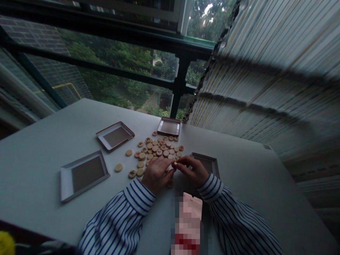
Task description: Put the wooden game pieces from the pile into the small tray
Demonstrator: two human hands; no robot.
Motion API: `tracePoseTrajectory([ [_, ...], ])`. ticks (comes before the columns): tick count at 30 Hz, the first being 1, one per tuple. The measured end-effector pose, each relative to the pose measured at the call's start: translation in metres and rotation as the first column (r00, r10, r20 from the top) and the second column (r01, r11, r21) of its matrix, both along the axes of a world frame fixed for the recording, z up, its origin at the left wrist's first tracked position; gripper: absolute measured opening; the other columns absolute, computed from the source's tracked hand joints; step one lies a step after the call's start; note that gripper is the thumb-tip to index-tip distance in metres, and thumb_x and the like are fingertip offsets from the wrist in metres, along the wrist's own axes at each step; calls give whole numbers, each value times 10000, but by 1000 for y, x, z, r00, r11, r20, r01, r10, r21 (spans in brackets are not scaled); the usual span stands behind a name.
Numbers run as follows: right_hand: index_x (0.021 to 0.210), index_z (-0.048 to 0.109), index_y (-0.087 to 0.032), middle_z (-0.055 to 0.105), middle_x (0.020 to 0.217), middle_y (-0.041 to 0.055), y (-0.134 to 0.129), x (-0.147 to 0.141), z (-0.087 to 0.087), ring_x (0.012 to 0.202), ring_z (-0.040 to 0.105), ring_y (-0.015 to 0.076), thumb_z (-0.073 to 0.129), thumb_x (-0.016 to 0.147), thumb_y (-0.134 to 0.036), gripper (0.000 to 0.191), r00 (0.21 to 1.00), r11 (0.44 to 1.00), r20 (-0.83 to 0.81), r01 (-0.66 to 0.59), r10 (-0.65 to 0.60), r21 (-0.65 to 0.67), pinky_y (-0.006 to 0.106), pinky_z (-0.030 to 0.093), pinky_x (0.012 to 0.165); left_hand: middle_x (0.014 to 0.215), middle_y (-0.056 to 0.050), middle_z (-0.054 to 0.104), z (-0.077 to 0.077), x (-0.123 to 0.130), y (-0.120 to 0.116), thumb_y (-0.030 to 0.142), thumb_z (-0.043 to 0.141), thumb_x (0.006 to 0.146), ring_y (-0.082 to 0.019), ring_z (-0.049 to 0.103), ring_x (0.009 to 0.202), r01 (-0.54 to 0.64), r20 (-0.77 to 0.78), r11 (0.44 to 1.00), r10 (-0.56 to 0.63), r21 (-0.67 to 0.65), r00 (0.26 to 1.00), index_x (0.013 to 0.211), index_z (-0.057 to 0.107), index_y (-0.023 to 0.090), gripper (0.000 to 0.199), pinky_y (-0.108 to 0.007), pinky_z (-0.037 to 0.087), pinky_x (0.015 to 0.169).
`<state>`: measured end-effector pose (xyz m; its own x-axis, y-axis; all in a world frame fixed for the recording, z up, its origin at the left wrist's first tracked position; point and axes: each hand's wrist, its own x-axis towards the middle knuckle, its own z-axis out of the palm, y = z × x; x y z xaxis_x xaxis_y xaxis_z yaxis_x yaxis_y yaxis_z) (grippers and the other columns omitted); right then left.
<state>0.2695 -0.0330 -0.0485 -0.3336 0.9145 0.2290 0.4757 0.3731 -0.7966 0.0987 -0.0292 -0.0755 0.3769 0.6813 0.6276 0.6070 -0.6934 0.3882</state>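
Note:
Several round wooden Chinese chess pieces (155, 147) lie in a loose heap on the white table, some showing red or black characters and others plain faces. Over the near side of the heap, my left hand (158, 173) and my right hand (193, 170) meet at the fingertips. Between them is a small pale chess piece (175, 163), pinched by the fingers of both hands and mostly covered. Its face cannot be made out. Under and beside my left hand, some pieces are partly hidden. A shallow box tray (217, 165) sits just behind my right hand, which covers part of it.
Two shallow box trays, a grey-rimmed one (63, 184) and a brown-rimmed one (127, 128), lie at the left. Another tray (169, 134) stands at the far edge by the window. A pink phone (193, 203), partly blurred out, lies between my forearms. A pleated blind (265, 88) hangs at the right.

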Motion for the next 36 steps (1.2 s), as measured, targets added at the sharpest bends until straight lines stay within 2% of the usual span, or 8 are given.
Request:
tracePoseTrajectory([
  [5, 871, 569, -147, 661, 796, 46, 1, -1, -2, 702, 597, 111, 499, 798, -261, 152, 993, 999, -109, -35, 32, -17, 226, 437, 611, 839, -55, 648, 0, 0, 0, 271, 524, 768, -181, 569, 786, 16, 14, 1000, -16, -2, 1000, 957, 559, 161, 221, -331, 430, 716],
  [10, 880, 560, -174, 666, 770, 30, 1, 1, -5, 689, 602, 114, 516, 787, -243, 123, 998, 998, -63, 24, -20, 64, 221, 410, 570, 819, -45, 649, 2, 1, -1, 249, 559, 747, -173, 572, 762, 51, 99, 997, -45, -59, 994, 936, 568, 164, 208, -315, 436, 684],
  [17, 873, 565, -189, 663, 735, 17, 1, 1, -6, 660, 602, 111, 519, 787, -237, 109, 999, 991, -45, 28, -22, 129, 212, 415, 545, 831, -21, 640, 4, 1, -3, 235, 560, 750, -131, 587, 787, 136, 289, 959, -60, -248, 955, 946, 580, 197, 200, -259, 468, 714],
  [21, 906, 567, -188, 660, 785, 31, 2, 2, -6, 723, 605, 115, 504, 794, -210, 131, 998, 981, -61, -18, 30, 194, 233, 456, 646, 821, -16, 635, 5, 1, -5, 238, 553, 752, -127, 599, 757, 122, 328, 928, -1, -351, 945, 927, 582, 196, 182, -259, 484, 712],
  [24, 938, 568, -185, 662, 797, 32, 1, 3, -4, 735, 598, 112, 487, 796, -169, 164, 997, 963, -7, -69, 73, 262, 246, 446, 688, 833, -14, 638, 5, 2, -5, 230, 540, 755, -131, 606, 764, 107, 359, 906, 52, -409, 932, 933, 571, 194, 184, -273, 490, 726],
  [27, 967, 556, -184, 664, 805, 29, 1, 4, -1, 734, 583, 116, 503, 782, -165, 194, 995, 945, 79, -83, 61, 317, 257, 420, 694, 844, -17, 640, 4, 1, -4, 247, 543, 751, -136, 605, 767, 77, 374, 898, 101, -432, 922, 946, 566, 193, 204, -281, 495, 717],
  [31, 993, 529, -195, 655, 835, 16, 0, 4, 1, 758, 560, 122, 545, 750, -185, 244, 974, 934, 225, -114, 38, 337, 266, 375, 711, 841, -26, 641, 5, -1, -3, 267, 542, 751, -138, 601, 770, 63, 359, 896, 111, -440, 927, 921, 574, 179, 193, -279, 490, 712],
  [36, 961, 536, -198, 647, 832, 21, 0, 4, -1, 777, 544, 131, 524, 775, -253, 194, 930, 926, 367, -133, -7, 354, 263, 331, 698, 833, -18, 646, 4, 0, -3, 272, 535, 755, -136, 606, 760, 63, 347, 897, 104, -438, 932, 897, 583, 188, 172, -273, 487, 711],
])
